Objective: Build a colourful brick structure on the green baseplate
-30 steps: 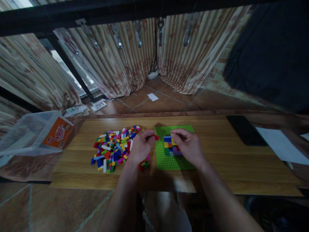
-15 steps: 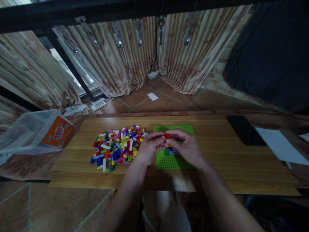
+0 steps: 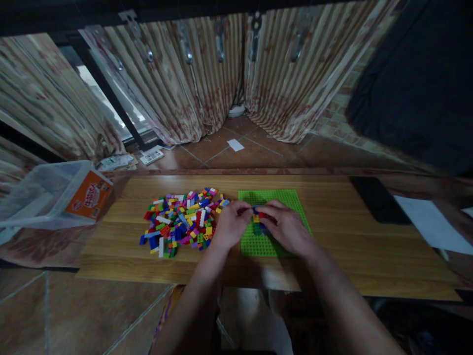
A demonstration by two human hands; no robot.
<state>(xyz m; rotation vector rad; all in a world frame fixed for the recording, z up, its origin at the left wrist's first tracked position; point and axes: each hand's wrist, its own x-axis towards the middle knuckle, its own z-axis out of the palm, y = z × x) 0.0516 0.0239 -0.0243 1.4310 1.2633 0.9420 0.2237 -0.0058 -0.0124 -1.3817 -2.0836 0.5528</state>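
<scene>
A green baseplate [image 3: 273, 249] lies on the wooden table, with a small build of coloured toy bricks [image 3: 257, 228] in its middle. Yellow, green, blue and red show between my hands. My right hand [image 3: 290, 228] is closed, thumb and forefinger around a red toy brick [image 3: 262, 215] on the build. From the other side my left hand [image 3: 233, 224] reaches in with its fingertips pressed together by the build's left edge. Whatever they pinch is hidden. Left of that hand spreads a pile of loose toy bricks [image 3: 185, 222] in many colours.
At the table's left end stands a clear plastic box [image 3: 48, 197] with an orange label. A black flat object [image 3: 379, 199] and white paper [image 3: 432, 222] lie on the right. Behind the table are striped curtains [image 3: 207, 88] and hanging metal hooks [image 3: 254, 37].
The red brick between my fingertips has come down onto the build. My right fingers now sit lower around it, and my left fingers have drawn slightly away. The view has shifted a little.
</scene>
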